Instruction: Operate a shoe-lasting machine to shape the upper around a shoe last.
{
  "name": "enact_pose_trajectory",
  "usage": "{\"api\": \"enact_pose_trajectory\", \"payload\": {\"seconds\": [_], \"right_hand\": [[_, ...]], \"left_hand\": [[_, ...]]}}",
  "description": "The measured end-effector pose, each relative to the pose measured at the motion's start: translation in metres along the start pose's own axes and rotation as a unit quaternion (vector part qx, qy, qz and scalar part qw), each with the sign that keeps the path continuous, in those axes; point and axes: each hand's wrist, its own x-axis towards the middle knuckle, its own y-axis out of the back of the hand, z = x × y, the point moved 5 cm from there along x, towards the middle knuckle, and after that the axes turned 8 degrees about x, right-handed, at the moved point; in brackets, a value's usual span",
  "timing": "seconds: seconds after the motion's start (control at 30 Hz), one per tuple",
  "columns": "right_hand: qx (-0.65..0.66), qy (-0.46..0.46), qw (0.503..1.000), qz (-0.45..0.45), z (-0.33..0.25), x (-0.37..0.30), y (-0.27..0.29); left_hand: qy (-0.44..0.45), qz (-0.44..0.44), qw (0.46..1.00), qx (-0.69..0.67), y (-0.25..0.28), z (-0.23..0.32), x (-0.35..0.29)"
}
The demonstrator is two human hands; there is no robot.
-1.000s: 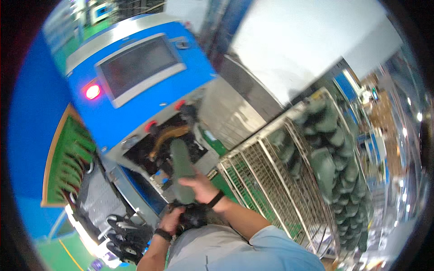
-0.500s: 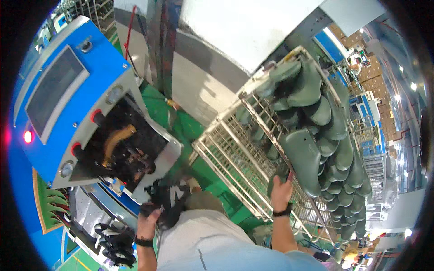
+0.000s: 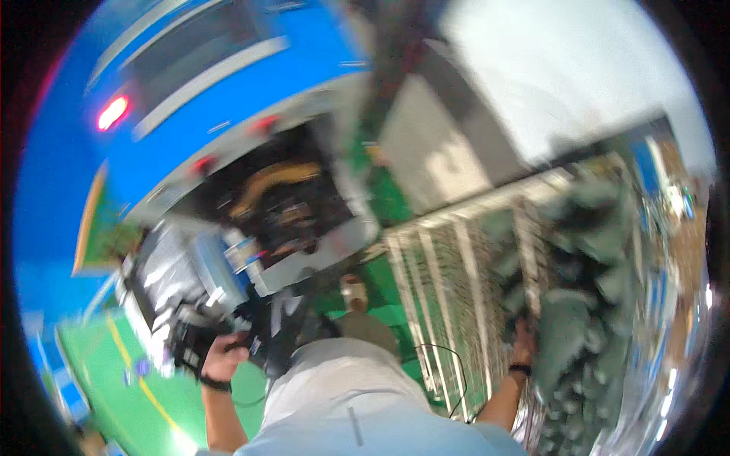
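The view is smeared by motion. My left hand (image 3: 224,357), with a dark band at the wrist, is closed at the lower left, its fingers curled beside a black item (image 3: 266,334) near my lap. What it grips, if anything, is too blurred to name. My right hand (image 3: 523,346) reaches to the side of a cream wire rack (image 3: 464,266), next to a large dark green, shoe-shaped piece (image 3: 566,327). Its fingers are smeared, so I cannot see whether they hold anything. Several similar green pieces are stacked in the rack.
A blue machine (image 3: 304,68) with a dark screen, a lit red lamp (image 3: 112,112) and a dark opening stands ahead to the left. Black items (image 3: 186,334) lie on a light-topped table beside it. The floor (image 3: 137,380) is green with a yellow line.
My head has turned left, so the machine and rack have shifted rightward in view. My left hand has moved away from my lap, to the left. My right hand remains at the rack.
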Motion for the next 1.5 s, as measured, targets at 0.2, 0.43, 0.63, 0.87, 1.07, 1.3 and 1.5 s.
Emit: {"api": "enact_pose_trajectory", "payload": {"seconds": [0.2, 0.43, 0.63, 0.87, 1.07, 1.3, 1.5], "right_hand": [[-0.026, -0.045, 0.957, 0.284, -0.151, -0.055, 0.076], [0.334, 0.353, 0.872, 0.053, -0.397, -0.187, 0.104], [0.324, 0.503, 0.800, -0.040, -0.485, -0.283, 0.132], [0.268, 0.637, 0.713, -0.121, -0.544, -0.327, 0.117], [0.247, 0.812, 0.518, -0.110, -0.543, -0.378, 0.112], [0.190, 0.826, 0.497, -0.185, -0.550, -0.379, 0.087], [0.167, 0.843, 0.455, -0.235, -0.550, -0.401, 0.079]], "left_hand": [[-0.041, 0.138, 0.989, 0.035, 0.090, -0.059, -0.050], [-0.006, 0.458, 0.779, 0.428, 0.124, -0.130, -0.019], [0.022, 0.485, 0.774, 0.407, 0.133, -0.111, -0.016], [-0.141, 0.463, 0.828, 0.284, 0.093, -0.128, -0.149], [-0.078, 0.564, 0.780, 0.259, -0.009, -0.199, -0.248], [0.159, 0.724, 0.659, 0.125, -0.150, -0.312, -0.407], [0.459, 0.858, 0.200, 0.116, -0.274, -0.418, -0.608]]}}
